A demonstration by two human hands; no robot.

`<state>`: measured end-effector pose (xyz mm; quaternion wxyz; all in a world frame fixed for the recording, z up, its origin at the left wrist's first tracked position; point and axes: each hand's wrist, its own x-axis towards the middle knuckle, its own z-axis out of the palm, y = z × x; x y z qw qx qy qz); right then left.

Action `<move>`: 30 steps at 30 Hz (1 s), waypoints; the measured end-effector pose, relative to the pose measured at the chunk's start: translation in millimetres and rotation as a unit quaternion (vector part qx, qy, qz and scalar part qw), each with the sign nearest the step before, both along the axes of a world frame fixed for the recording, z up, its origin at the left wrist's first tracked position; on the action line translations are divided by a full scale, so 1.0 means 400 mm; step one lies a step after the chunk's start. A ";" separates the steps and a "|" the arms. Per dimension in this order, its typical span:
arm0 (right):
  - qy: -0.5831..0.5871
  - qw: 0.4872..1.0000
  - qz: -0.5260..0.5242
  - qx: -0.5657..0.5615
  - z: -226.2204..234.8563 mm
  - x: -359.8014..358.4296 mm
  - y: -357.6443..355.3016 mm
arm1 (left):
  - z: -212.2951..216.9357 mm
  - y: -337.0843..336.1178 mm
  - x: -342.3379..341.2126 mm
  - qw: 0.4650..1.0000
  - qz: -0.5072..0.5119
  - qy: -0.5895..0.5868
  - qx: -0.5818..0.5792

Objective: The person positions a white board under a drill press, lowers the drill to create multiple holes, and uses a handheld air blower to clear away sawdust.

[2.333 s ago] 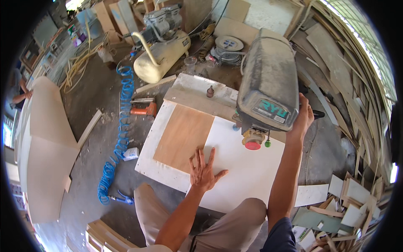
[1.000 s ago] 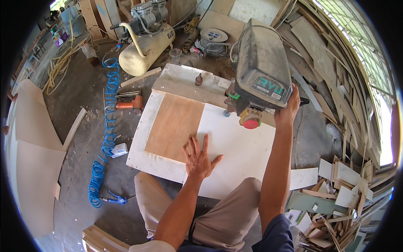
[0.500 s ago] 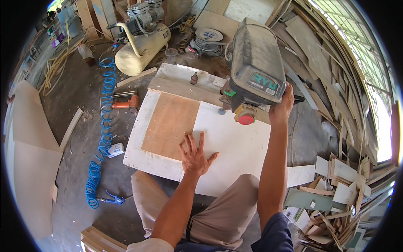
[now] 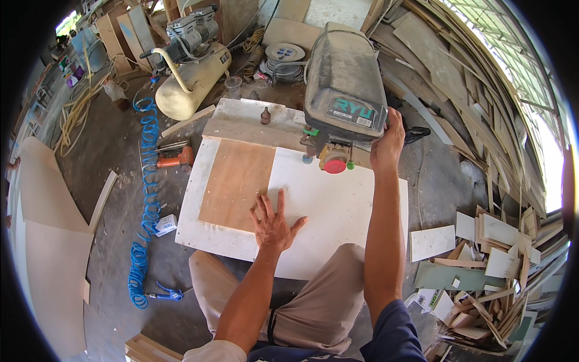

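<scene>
Dusty workshop surfaces around a grey drill press head [image 4: 344, 72].

The drill press head has a matt, dust-coated casing, with a glossy red plastic knob [image 4: 335, 165] beneath it. Under it lies a smooth matt white board [image 4: 344, 211], and to its left on that board a bare brown plywood panel [image 4: 238, 181] with a dull grain. Further left, a glossy blue plastic coiled hose [image 4: 148, 199] lies on rough grey concrete floor [image 4: 108, 151]. Behind and left stands a cream painted metal compressor tank [image 4: 193, 81].
</scene>
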<state>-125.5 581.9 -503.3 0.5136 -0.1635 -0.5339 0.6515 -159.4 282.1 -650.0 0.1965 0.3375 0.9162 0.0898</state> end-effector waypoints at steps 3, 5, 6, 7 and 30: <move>0.002 1.000 -0.008 0.000 0.016 -0.007 -0.036 | -0.009 -0.007 0.000 1.000 0.001 0.008 0.009; -0.008 0.999 -0.040 -0.015 0.037 -0.012 -0.065 | -0.010 -0.008 0.000 1.000 0.000 0.008 0.012; -0.003 0.999 -0.030 -0.011 0.030 -0.008 -0.054 | -0.011 -0.007 0.001 1.000 0.000 0.010 0.019; 0.002 1.000 -0.019 -0.007 0.017 -0.003 -0.036 | -0.012 -0.007 0.002 1.000 0.000 0.012 0.026; 0.009 0.999 -0.029 -0.023 0.025 -0.006 -0.074 | -0.045 -0.013 0.004 0.995 -0.003 0.068 0.067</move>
